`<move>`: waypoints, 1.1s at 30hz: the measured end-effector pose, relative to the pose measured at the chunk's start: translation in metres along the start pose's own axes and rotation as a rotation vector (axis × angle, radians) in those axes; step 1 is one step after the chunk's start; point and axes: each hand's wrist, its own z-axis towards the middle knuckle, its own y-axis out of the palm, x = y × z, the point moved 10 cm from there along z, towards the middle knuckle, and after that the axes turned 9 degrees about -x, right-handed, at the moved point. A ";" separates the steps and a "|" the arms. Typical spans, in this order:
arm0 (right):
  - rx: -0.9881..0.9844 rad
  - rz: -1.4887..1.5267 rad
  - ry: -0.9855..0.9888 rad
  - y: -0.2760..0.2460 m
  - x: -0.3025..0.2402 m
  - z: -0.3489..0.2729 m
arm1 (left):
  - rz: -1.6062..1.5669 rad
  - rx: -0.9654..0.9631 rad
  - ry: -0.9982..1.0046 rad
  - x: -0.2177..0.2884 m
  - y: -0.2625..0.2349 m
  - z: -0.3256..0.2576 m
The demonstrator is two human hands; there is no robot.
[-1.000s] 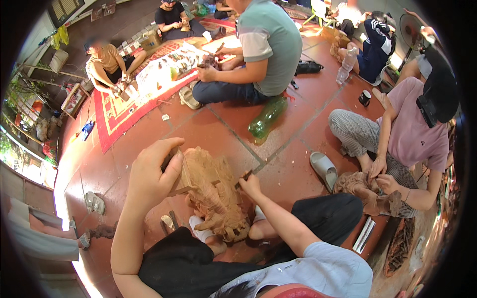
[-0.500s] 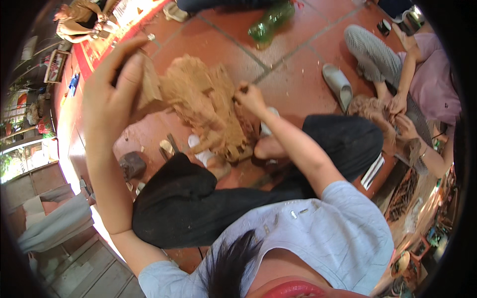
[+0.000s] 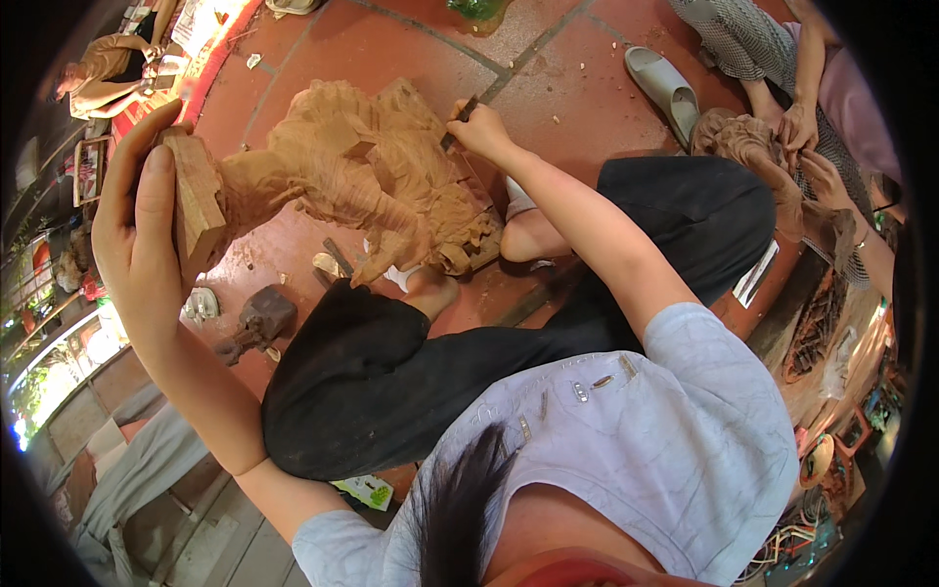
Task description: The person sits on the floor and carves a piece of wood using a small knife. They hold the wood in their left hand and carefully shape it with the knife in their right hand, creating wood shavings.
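A carved light-brown wooden sculpture [image 3: 362,166] lies on its side across the floor in front of my crossed legs. My left hand [image 3: 132,235] is closed around the flat wooden block [image 3: 196,201] at its left end. My right hand [image 3: 484,135] grips a short dark narrow tool [image 3: 468,110], whose exact kind is hidden by the fingers. It is held against the right edge of the carving, near a flat board-like part. One of my bare feet [image 3: 430,292] sits just below the carving.
A dark wooden mallet [image 3: 266,315] lies beside my left knee. Ahead to the right is a grey slipper [image 3: 665,86]. A person at the right handles another carved wooden piece [image 3: 729,137]. A green bottle [image 3: 479,10] is at the top edge; another person sits far left.
The view has shifted, and the sculpture now appears further left and stretched out lower. My left hand has moved left with its block end. My right hand stays at the carving's right edge.
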 end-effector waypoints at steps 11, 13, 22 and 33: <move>0.111 -0.064 -0.076 -0.011 0.001 0.010 | 0.030 0.020 0.015 0.004 0.000 0.004; 0.270 -0.316 -0.294 -0.001 -0.033 -0.010 | 0.009 0.020 -0.002 0.004 0.000 0.001; 0.195 -0.240 -0.197 -0.015 0.019 0.030 | -0.035 0.043 0.005 0.015 -0.002 0.009; 0.045 0.076 -0.128 -0.002 -0.021 0.010 | 0.075 0.016 0.015 0.019 -0.022 -0.008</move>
